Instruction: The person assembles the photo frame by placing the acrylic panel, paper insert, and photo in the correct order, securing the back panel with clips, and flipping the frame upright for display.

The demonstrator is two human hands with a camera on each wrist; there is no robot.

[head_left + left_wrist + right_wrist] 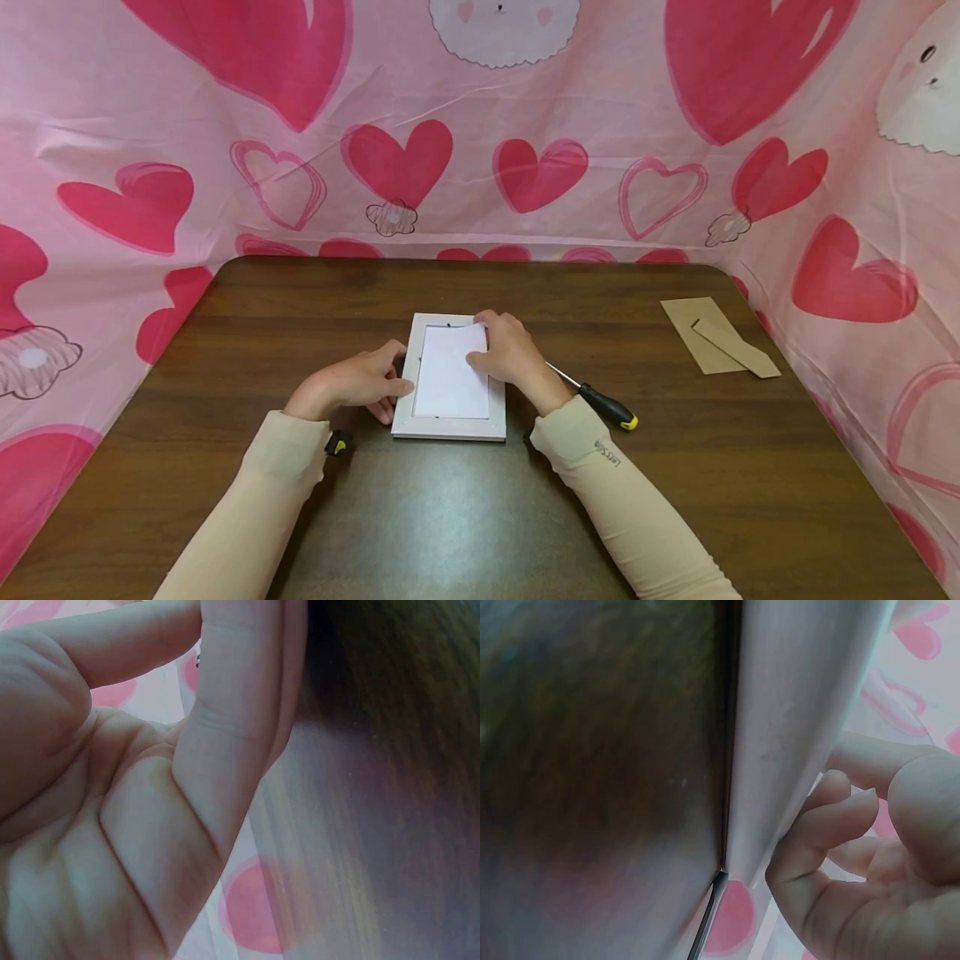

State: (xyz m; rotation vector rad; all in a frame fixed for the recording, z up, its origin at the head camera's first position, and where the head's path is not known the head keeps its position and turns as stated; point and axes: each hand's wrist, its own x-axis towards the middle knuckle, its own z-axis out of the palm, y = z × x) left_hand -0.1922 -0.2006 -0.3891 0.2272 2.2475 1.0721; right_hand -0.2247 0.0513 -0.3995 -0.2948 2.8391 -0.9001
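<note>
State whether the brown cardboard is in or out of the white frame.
Out: the cardboard lies on the table, apart from the frame.

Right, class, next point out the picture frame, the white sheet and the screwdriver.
Picture frame [450,428], head view: the near bar of its border.
White sheet [452,373], head view: its middle.
Screwdriver [602,402], head view: its black handle.

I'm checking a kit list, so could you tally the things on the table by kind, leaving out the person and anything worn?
White frame: 1
White sheet: 1
Screwdriver: 1
Brown rectangular board: 1
Brown strip: 1
Total: 5
</note>
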